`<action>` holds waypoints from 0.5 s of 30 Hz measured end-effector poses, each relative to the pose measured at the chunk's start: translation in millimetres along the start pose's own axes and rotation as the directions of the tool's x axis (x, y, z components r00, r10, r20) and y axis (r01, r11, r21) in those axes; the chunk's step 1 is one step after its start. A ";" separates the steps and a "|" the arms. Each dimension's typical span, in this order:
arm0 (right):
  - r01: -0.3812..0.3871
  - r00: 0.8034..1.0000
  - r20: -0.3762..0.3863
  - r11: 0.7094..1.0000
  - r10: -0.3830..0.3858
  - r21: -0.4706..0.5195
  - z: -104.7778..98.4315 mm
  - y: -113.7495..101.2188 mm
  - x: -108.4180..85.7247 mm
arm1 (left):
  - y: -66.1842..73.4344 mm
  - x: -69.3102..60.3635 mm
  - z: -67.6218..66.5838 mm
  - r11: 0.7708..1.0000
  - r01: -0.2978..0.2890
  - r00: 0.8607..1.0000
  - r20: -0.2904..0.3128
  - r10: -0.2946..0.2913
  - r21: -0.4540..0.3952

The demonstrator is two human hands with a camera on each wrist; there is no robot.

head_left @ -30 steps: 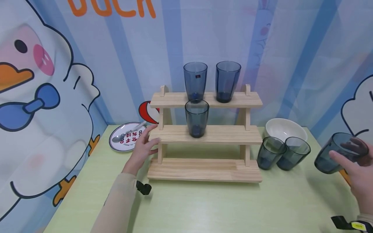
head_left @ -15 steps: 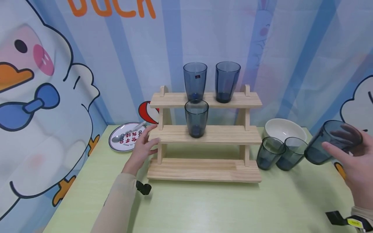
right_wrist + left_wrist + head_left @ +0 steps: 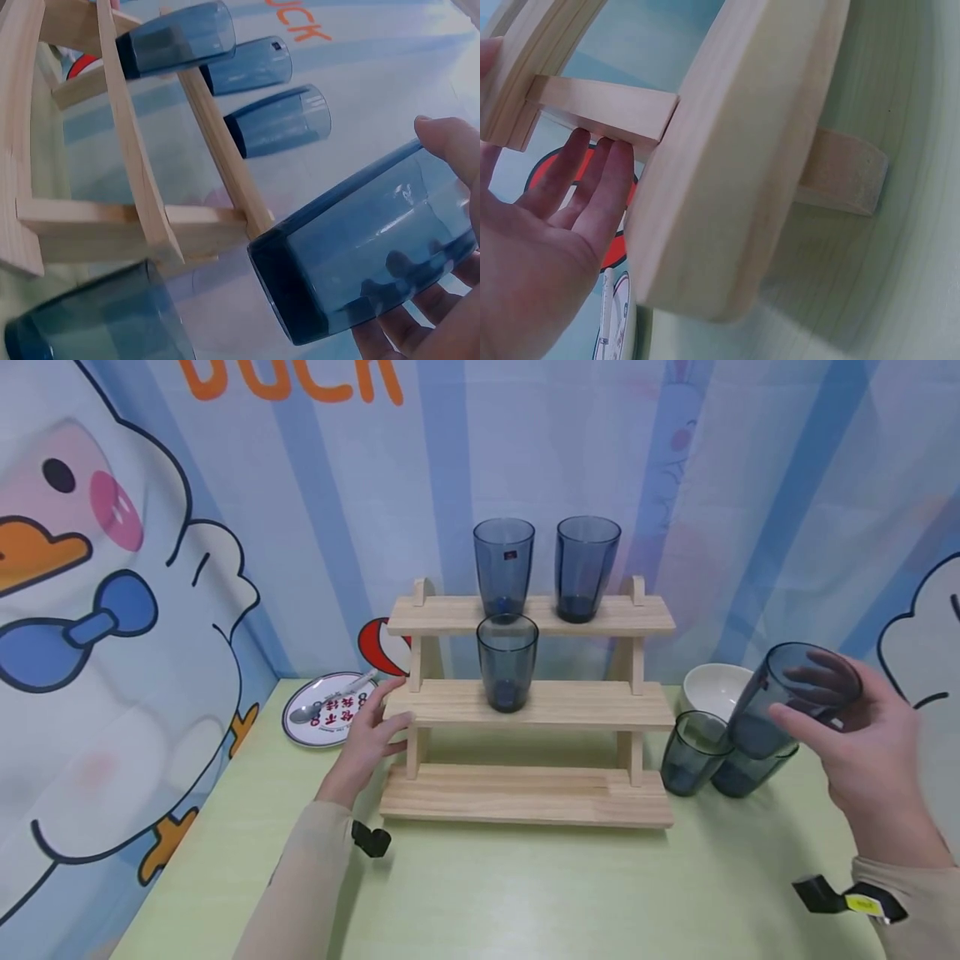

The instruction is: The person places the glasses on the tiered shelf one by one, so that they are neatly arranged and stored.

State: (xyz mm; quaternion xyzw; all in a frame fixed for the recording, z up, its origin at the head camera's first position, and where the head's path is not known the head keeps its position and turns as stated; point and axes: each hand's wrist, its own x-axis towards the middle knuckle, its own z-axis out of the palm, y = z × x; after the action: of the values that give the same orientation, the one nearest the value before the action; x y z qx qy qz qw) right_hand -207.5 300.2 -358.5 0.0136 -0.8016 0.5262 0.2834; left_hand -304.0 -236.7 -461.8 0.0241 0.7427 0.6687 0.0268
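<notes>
My right hand holds a blue-grey drinking glass, tilted, above two similar glasses on the table. Fingers and thumb wrap its sides; in the right wrist view the held glass has its base toward the rack. The left hand grips the left end of the three-tier wooden rack at its middle tier. In the left wrist view several fingertips touch an upright below that tier. Two glasses stand on the top tier, and one glass stands on the middle tier.
Right of the rack, a glass stands beside another glass, partly hidden by the held one. Behind them is a white bowl. A plate with a metal spoon lies left of the rack. A printed curtain hangs behind.
My right hand has carried the glass leftward and upward from the far right, over the two table glasses. The left hand keeps its place on the rack.
</notes>
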 end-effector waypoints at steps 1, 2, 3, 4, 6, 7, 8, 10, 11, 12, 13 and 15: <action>0.003 1.000 0.011 0.999 -0.003 0.033 2.9 -2.4 1.0 | 0.4 0.1 0.2 1.000 -0.001 1.000 -0.001 0.001 0.000; 0.006 1.000 0.022 0.998 -0.008 0.069 6.0 -5.1 2.1 | 0.7 0.3 0.2 1.000 -0.002 1.000 -0.001 0.002 0.002; 0.005 0.999 0.038 0.992 -0.010 0.129 9.1 -7.7 3.0 | 0.9 0.2 0.3 1.000 -0.001 1.000 0.000 0.001 0.001; 0.003 0.998 0.055 0.983 -0.013 0.182 12.2 -10.4 3.8 | 0.9 0.2 0.2 1.000 -0.001 1.000 0.001 0.001 0.002; -0.006 0.996 0.085 0.965 -0.016 0.261 19.1 -15.6 5.2 | 0.7 0.2 0.4 1.000 0.001 1.000 -0.005 -0.001 0.005; -0.010 0.995 0.099 0.957 -0.019 0.289 23.0 -18.0 5.9 | 0.6 0.1 0.5 1.000 0.005 1.000 -0.007 -0.005 0.007; -0.013 0.994 0.110 0.959 -0.019 0.284 27.1 -20.2 6.5 | 0.5 0.1 0.6 1.000 0.008 1.000 -0.008 -0.008 0.008; -0.015 0.991 0.133 0.966 -0.020 0.257 35.8 -23.8 7.7 | 0.2 0.2 0.8 1.000 0.011 1.000 -0.012 -0.011 0.010; -0.012 0.990 0.141 0.973 -0.021 0.232 40.4 -25.3 8.4 | 0.2 0.3 1.1 1.000 0.014 1.000 -0.016 -0.013 0.009; -0.007 0.989 0.149 0.976 -0.026 0.217 44.9 -26.6 9.2 | 0.2 0.3 1.2 1.000 0.015 1.000 -0.017 -0.014 0.009; -0.003 0.987 0.156 0.979 -0.029 0.205 49.5 -27.5 9.9 | 0.0 0.3 1.2 1.000 0.015 1.000 -0.019 -0.014 0.008; -0.003 0.984 0.174 0.981 -0.031 0.192 58.1 -28.7 10.8 | -0.1 0.1 1.3 1.000 0.012 1.000 -0.019 -0.012 0.004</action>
State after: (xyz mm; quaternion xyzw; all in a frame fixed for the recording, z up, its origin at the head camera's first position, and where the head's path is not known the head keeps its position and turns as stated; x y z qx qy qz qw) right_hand -233.0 240.9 -346.0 0.0932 -0.7690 0.5957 0.2125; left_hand -304.0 -235.4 -462.1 0.0135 0.7445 0.6671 0.0236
